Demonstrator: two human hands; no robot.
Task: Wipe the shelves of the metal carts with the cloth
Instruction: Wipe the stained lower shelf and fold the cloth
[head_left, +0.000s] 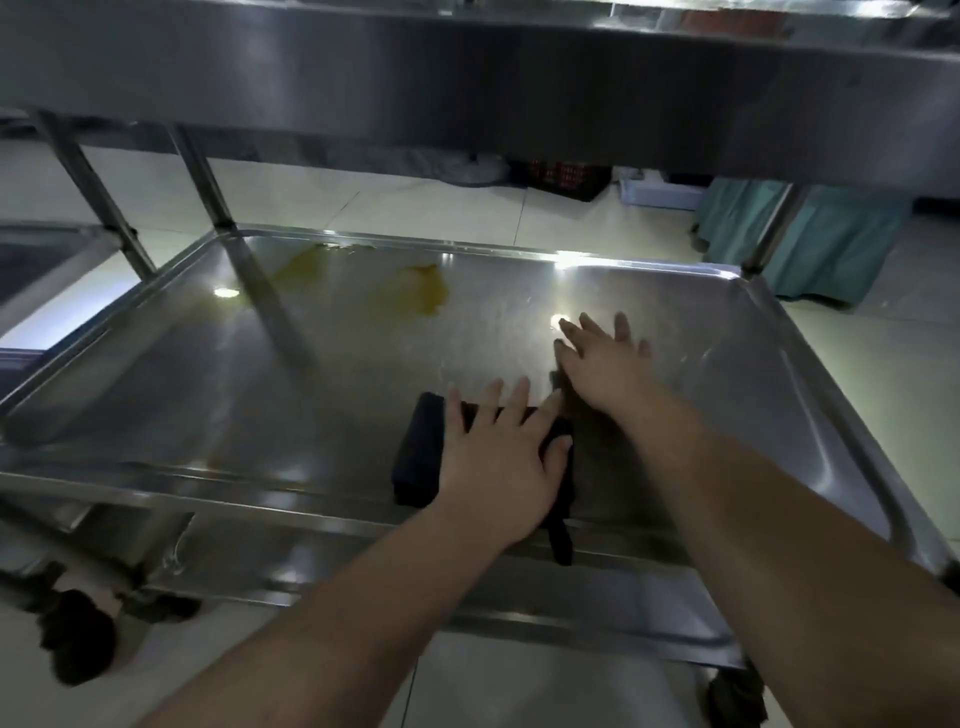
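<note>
A folded black cloth (418, 452) lies near the front edge of the lower steel shelf (208, 395) of a metal cart, with one strip hanging over the rim. My left hand (501, 457) presses flat on the cloth, fingers spread. Just beyond it and to the right, my right hand (605, 364) lies with straight fingers on the bare shelf and holds nothing. Yellow stains (415, 293) mark the far part of the shelf, left of centre.
The cart's upper shelf (467, 83) overhangs close above. Upright posts stand at the far left (208, 182) and far right corners. A second cart's shelf (41, 260) sits to the left. Black casters (78, 639) rest on the tiled floor. Teal fabric (810, 244) and a dark crate stand behind.
</note>
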